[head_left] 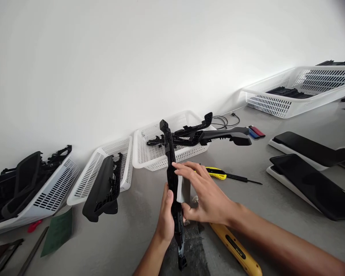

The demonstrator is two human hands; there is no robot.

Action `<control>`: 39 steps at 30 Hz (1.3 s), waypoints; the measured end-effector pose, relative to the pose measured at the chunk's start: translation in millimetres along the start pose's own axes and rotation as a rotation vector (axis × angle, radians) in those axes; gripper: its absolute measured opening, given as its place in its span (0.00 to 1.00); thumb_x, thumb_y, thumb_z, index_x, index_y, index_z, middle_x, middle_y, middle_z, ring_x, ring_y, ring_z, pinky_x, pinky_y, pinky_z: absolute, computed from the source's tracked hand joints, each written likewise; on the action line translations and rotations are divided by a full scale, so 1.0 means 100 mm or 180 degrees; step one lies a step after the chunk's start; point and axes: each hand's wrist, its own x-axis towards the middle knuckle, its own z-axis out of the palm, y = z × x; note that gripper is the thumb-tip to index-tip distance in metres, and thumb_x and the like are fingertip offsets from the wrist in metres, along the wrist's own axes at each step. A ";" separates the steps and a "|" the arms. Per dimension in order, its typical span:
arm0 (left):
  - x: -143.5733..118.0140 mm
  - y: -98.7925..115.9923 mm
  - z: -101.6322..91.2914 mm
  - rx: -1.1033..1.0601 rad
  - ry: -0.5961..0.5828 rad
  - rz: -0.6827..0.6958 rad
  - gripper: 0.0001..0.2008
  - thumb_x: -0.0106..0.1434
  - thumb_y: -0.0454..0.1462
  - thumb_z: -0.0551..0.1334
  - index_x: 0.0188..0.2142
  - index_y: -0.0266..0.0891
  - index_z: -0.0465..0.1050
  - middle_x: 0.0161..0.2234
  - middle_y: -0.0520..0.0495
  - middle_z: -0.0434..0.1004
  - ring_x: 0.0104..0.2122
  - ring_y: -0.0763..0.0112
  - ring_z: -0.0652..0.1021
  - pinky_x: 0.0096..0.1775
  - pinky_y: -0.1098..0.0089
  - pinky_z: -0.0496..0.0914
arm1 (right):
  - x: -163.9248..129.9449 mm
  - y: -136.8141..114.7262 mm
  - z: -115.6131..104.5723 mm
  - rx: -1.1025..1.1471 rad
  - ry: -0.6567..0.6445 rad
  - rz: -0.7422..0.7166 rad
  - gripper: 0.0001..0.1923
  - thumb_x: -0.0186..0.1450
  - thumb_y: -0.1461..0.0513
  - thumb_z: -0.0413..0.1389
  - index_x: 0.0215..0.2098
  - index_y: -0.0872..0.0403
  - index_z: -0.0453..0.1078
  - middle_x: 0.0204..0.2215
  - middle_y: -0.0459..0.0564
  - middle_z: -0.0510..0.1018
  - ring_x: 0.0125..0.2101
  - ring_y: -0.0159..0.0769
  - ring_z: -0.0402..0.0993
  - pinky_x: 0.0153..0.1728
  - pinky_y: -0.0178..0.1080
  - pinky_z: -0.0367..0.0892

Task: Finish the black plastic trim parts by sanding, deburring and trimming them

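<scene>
A long, narrow black plastic trim piece [170, 153] stands nearly upright, edge-on, in front of me. My left hand [166, 218] is closed on its lower part, the thumb lying along the near edge. My right hand [204, 191] reaches in from the right, fingertips touching the trim's edge and thumb lower down. Between its fingers and thumb is a pale rectangular block [185, 188], set against the right side of the trim. The right palm and fingers partly cover the block, and its kind cannot be made out.
White baskets with black plastic parts line the wall: left [57, 188], centre-left [74, 197], centre [138, 153] and right [290, 109]. A yellow utility knife [217, 173], thin screwdriver [241, 178] and yellow tool [235, 249] lie nearby. Black-and-white panels [316, 184] rest at right, green sheet [57, 232] at left.
</scene>
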 end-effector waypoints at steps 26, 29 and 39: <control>0.05 0.00 0.07 -0.0719 -0.0369 -0.0166 0.28 0.66 0.62 0.66 0.43 0.39 0.75 0.26 0.55 0.73 0.15 0.79 0.67 0.17 0.76 0.62 | 0.00 0.14 0.01 -0.0174 -0.0294 0.0657 0.31 0.66 0.63 0.58 0.67 0.51 0.64 0.74 0.59 0.63 0.71 0.59 0.55 0.66 0.67 0.63; 0.07 0.03 0.06 -0.0834 -0.0469 -0.0322 0.30 0.65 0.64 0.65 0.40 0.38 0.74 0.25 0.55 0.71 0.14 0.79 0.68 0.16 0.76 0.61 | 0.01 0.15 0.01 -0.0123 -0.0307 0.0711 0.27 0.68 0.63 0.59 0.65 0.51 0.66 0.73 0.60 0.63 0.71 0.58 0.56 0.66 0.66 0.64; 0.12 0.02 -0.02 -0.1154 -0.0881 -0.0164 0.28 0.73 0.60 0.58 0.56 0.42 0.75 0.27 0.55 0.71 0.13 0.78 0.67 0.14 0.76 0.62 | -0.06 0.28 0.11 -0.0449 -0.0423 0.0905 0.32 0.67 0.63 0.60 0.68 0.50 0.64 0.71 0.59 0.67 0.69 0.58 0.61 0.66 0.67 0.64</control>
